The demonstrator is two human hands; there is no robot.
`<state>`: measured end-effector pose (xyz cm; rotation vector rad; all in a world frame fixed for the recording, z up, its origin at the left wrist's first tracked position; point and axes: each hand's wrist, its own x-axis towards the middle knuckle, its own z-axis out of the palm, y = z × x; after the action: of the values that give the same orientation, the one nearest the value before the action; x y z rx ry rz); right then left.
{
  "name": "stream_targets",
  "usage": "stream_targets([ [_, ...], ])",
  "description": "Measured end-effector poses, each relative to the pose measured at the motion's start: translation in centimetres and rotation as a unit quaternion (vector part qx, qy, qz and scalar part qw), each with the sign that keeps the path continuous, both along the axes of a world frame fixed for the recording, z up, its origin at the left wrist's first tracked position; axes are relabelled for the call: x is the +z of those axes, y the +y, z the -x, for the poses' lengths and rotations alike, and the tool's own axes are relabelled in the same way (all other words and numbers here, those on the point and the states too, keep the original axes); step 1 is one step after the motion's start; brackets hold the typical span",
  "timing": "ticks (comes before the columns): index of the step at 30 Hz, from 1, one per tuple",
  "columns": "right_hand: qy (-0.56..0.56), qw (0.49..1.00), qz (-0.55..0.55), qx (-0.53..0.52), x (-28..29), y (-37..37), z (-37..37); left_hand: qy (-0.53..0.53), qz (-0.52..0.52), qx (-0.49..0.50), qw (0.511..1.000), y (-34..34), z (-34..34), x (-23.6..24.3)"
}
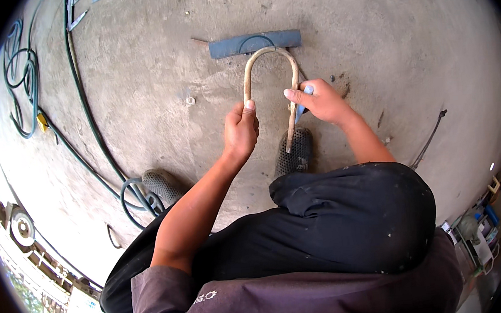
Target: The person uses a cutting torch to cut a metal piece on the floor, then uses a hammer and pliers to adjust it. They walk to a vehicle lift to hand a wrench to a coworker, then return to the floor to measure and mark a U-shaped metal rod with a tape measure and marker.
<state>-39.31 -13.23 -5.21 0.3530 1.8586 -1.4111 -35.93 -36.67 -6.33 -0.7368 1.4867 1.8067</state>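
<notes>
A pale tan U-shaped piece of bent rod (267,50) is held with its bend away from me. My left hand (241,131) is closed around the end of its left leg. My right hand (321,101) grips a light blue tool (301,111), possibly a knife, with the thumb pressed against the right leg, which extends down over my shoe. The tool's working end is hard to make out. Just beyond the bend, a grey-blue flat strip (224,47) lies on the concrete floor with a dark curved line or loop on it.
Coiled green hoses (21,80) and a yellow object (42,121) lie at left. My patterned shoes (162,182) rest on the floor below my hands. A thin dark rod (429,136) lies at right. Assorted equipment (474,233) crowds the lower right edge; a wheel (22,226) shows lower left.
</notes>
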Motion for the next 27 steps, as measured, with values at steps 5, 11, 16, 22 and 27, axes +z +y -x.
stream_targets([
  [5, -0.048, 0.998, 0.036, -0.035, -1.0, -0.3, -0.8, 0.007, 0.008, -0.005, 1.0, 0.3, 0.2, 0.0],
  [11, -0.037, 0.995, 0.038, -0.083, -1.0, 0.4, -1.3, 0.029, 0.005, -0.054, 0.998, 0.3, 1.0, 0.7],
  [16, -0.032, 0.985, 0.057, -0.16, -0.7, 0.9, -2.3, 0.1, 0.064, -0.141, 0.983, 0.8, 2.3, 0.5],
  [22, -0.045, 0.982, 0.029, -0.181, -0.2, 1.7, -3.2, 0.162, 0.159, -0.302, 0.926, 0.5, 4.3, 0.2],
  [27, 0.015, 0.982, -0.058, -0.179, 0.8, 3.6, -4.1, 0.455, 0.387, -0.354, 0.72, -0.8, 9.6, 1.1],
])
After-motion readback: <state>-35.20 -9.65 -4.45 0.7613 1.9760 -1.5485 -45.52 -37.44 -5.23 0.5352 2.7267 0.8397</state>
